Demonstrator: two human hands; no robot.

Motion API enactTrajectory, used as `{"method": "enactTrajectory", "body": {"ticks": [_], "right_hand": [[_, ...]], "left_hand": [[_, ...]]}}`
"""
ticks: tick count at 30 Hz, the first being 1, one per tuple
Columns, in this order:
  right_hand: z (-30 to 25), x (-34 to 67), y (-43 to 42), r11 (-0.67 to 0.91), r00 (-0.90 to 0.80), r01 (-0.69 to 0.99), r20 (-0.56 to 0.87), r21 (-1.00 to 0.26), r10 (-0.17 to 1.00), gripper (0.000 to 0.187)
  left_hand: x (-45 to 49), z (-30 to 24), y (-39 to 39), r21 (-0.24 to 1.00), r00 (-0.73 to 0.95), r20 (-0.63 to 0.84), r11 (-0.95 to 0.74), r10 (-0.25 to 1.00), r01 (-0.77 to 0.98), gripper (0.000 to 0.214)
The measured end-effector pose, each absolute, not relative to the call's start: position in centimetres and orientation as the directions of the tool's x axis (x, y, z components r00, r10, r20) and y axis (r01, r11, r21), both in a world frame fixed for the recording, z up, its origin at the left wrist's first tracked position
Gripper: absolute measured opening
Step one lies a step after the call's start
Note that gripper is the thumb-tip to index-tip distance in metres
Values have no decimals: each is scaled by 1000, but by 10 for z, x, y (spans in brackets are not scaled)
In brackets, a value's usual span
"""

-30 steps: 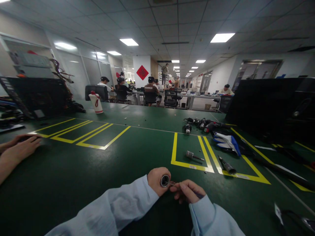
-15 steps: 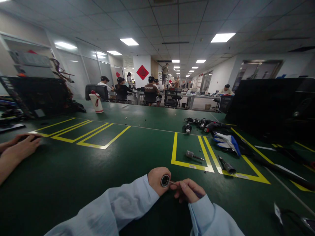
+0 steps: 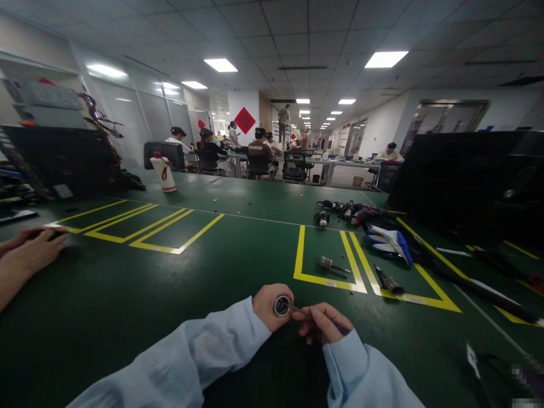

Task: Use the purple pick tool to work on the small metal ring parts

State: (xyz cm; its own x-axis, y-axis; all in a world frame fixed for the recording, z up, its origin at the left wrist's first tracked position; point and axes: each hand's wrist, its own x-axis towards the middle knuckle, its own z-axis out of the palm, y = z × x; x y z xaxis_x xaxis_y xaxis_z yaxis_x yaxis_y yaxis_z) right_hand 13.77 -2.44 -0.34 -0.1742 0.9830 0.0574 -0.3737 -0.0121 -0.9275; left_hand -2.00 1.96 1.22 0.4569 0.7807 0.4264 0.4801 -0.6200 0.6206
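My left hand (image 3: 267, 305) is closed around a small round metal cylinder part (image 3: 281, 305), its open end facing me. My right hand (image 3: 323, 323) pinches a thin tool (image 3: 294, 308) whose tip reaches into the part's opening. Both hands hover just above the green table (image 3: 170, 294) near its front edge. A similar metal part with a shaft (image 3: 330, 264) lies inside a yellow-taped box beyond my hands.
Another person's hands (image 3: 25, 255) rest at the far left. Blue-white gloves (image 3: 390, 242), a dark pointed tool (image 3: 388, 281) and a pile of parts (image 3: 346, 212) lie to the right. A white bottle (image 3: 163, 173) stands far left. Black boxes flank the table; people sit behind.
My hands and the part have stayed together and shifted slightly up in view as my head tilted a little. The grip is unchanged.
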Motion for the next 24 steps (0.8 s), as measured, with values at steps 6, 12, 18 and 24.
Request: {"method": "enactTrajectory", "body": {"ticks": [6,12,18,24], "right_hand": [[-1,137,-27,88,-173,-222,128,-971,977,31],[1,139,-26,-20,-194,-345,51,-939,980,31],[2,138,-30,117,-87,-170,133,-979,987,34],[2,141,-31,130,-135,-92,142,-987,981,35]], "left_hand": [[-20,13,17,568,474,436,-643,765,514,7],[-20,14,17,594,497,429,-650,754,473,6],[-20,14,16,479,515,433,-673,740,564,5],[-18,15,11,312,579,396,-698,712,645,8]]}}
